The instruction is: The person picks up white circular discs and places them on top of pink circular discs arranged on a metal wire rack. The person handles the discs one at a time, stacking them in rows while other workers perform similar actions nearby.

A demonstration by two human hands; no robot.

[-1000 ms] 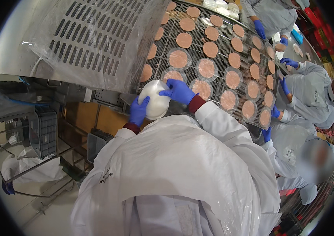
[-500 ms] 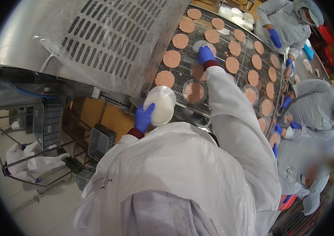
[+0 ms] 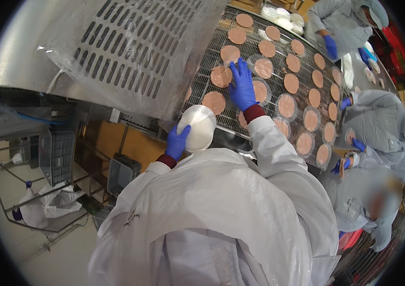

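Left hand (image 3: 177, 141) grips white lid stack (image 3: 196, 127); right hand (image 3: 242, 86) lies flat, open, on belt patties (image 3: 221, 76).

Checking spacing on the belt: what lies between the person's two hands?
In the head view, one round patty on the mesh belt lies between the left hand, which holds a white stack of discs, and the right hand.

Left hand (image 3: 178, 141) curled near the chest, right hand (image 3: 242, 86) outstretched, flat.
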